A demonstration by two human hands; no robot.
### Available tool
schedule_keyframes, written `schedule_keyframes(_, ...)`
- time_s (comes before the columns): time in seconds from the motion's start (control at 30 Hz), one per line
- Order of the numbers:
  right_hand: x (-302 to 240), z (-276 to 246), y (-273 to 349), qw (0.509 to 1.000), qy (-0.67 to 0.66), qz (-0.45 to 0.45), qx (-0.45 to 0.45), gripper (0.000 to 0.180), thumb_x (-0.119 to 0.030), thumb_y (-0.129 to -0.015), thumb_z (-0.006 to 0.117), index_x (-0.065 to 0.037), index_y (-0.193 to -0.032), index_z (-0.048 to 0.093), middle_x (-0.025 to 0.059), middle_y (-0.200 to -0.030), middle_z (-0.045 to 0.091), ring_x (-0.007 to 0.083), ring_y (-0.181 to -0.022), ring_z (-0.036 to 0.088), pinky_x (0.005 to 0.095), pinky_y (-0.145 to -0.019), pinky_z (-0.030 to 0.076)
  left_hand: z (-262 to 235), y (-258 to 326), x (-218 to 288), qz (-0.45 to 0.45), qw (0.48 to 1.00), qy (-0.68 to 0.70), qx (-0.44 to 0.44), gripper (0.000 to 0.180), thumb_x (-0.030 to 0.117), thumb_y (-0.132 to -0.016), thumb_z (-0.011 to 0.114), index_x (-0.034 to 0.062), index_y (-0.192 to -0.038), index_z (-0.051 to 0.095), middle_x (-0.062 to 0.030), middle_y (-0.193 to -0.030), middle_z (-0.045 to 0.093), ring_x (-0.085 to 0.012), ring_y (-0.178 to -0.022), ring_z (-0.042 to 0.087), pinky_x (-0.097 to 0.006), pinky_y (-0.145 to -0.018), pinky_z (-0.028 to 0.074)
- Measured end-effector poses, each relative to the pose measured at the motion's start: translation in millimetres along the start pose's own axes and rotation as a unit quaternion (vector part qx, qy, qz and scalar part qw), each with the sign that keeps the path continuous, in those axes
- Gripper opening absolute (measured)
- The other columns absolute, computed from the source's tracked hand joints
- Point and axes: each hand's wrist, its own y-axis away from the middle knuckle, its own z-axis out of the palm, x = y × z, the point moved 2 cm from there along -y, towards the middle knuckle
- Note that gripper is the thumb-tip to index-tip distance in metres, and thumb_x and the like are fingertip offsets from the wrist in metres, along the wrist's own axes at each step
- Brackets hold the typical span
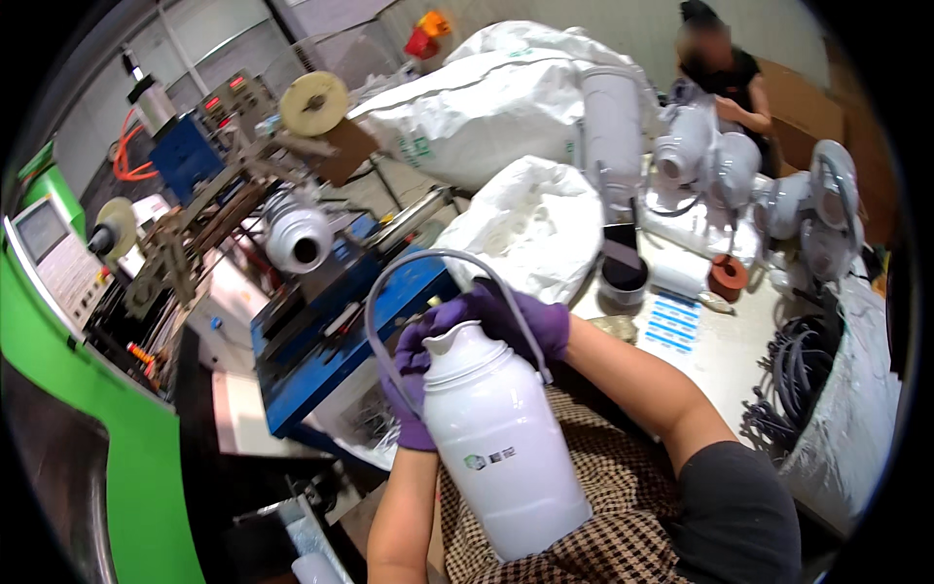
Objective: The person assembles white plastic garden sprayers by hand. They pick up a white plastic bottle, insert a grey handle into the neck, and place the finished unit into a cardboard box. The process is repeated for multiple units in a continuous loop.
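A white plastic jug (506, 448) with a pouring lip, a ribbed neck and a small printed mark leans in front of me, its base against my checked apron (623, 487). My left hand (411, 375), in a purple glove, is closed around the far left side of its neck. In a matching glove, my right hand (530, 321) is closed behind the lip; the jug hides several of its fingertips. A grey carrying handle (457, 255) arches up over both hands, one end showing at the jug's right shoulder.
A blue bench (336, 365) to my left carries a machine with another white jug body (297, 238) on it. An open white sack (530, 229) stands ahead. The table at right holds stickers (673, 323), orange tape (728, 277), several jugs and grey handles (803, 375). A person (730, 88) sits beyond.
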Motion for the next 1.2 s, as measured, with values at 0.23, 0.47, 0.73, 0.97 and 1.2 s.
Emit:
schedule_keyframes(0.23, 5.9, -56.8, 46.3, 0.989, -0.118, 0.007, 0.086, 0.078, -0.064, -0.101, 0.047, 0.003, -0.14, 0.054, 0.0147, -0.14, 0.058, 0.0219, -0.129, 0.053, 0.0342, -0.113, 0.038, 25.3, 49.1, -6.2, 0.164, 0.92, -0.354, 0.041, 0.03, 0.011, -0.1, 0.059, -0.0016, -0.127, 0.054, -0.0138, -0.122, 0.063, -0.0218, -0.109, 0.064, -0.035, -0.099, 0.052)
schedule_keyframes(0.47, -57.6, -55.1, 179.6, 0.846, 0.35, -0.13, 0.38, 0.052, -0.017, -0.081, 0.054, 0.005, -0.127, 0.062, 0.0105, -0.115, 0.065, 0.0179, -0.099, 0.06, 0.0275, -0.092, 0.049, -55.2, 206.2, -43.2, 0.108, 0.772, -0.622, 0.074, 0.032, 0.002, -0.096, 0.068, -0.0041, -0.124, 0.056, -0.0091, -0.113, 0.062, -0.0176, -0.102, 0.062, -0.032, -0.094, 0.052)
schedule_keyframes(0.73, -12.9, -30.9, 156.5, 0.842, -0.075, -0.36, 0.395, 0.059, -0.005, -0.081, 0.047, -0.002, -0.139, 0.055, 0.0111, -0.123, 0.065, 0.0226, -0.11, 0.064, 0.0342, -0.099, 0.053, -0.6, 227.4, 3.4, -0.211, 0.972, -0.083, 0.069, 0.042, 0.027, -0.103, 0.057, -0.0056, -0.13, 0.055, -0.0158, -0.104, 0.068, -0.0215, -0.071, 0.063, -0.037, -0.064, 0.053)
schedule_keyframes(0.97, 24.1, -24.9, 156.9, 0.889, -0.1, -0.282, 0.346, 0.077, -0.001, -0.075, 0.049, -0.006, -0.153, 0.042, 0.0163, -0.145, 0.054, 0.032, -0.13, 0.057, 0.0427, -0.113, 0.047, -40.5, 202.9, 60.5, -0.202, 0.866, -0.457, 0.012, 0.05, 0.022, -0.104, 0.059, -0.0001, -0.147, 0.047, -0.0174, -0.141, 0.06, -0.0261, -0.125, 0.061, -0.038, -0.101, 0.054)
schedule_keyframes(1.2, 116.7, 14.5, 127.3, 0.92, 0.188, 0.003, 0.344, 0.085, -0.014, -0.081, 0.064, -0.006, -0.159, 0.032, 0.0158, -0.147, 0.047, 0.0282, -0.134, 0.048, 0.0395, -0.118, 0.035, -51.3, 200.6, 15.0, -0.12, 0.909, -0.392, 0.083, 0.048, 0.022, -0.105, 0.058, 0.0002, -0.146, 0.048, -0.0171, -0.141, 0.06, -0.0258, -0.124, 0.062, -0.038, -0.101, 0.054)
